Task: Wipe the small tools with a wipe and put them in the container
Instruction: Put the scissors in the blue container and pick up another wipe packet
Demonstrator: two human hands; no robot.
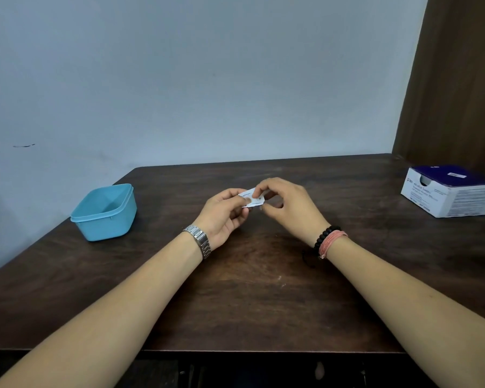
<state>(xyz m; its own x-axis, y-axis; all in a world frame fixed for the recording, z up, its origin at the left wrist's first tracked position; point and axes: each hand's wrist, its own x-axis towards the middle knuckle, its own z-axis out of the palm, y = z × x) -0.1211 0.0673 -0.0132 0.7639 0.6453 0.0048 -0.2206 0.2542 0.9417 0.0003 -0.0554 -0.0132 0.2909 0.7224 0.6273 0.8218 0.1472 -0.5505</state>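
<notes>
Nearest, dark wooden worktop [249, 289], bare forearms reaching in over its front edge. Above mid-worktop, small white foil wipe packet [251, 198] pinched from both ends: left hand [224, 212] gripping one side between thumb and fingers, right hand [287, 208] nipping the opposite edge, likely braced to tear it open. Farther left, light blue square plastic container [105, 212], lidless and apparently empty, set ready to receive cleaned items. Far right, white-and-purple cardboard box of alcohol swabs [448, 191], presumably the packet's source. No small tools visible anywhere.
</notes>
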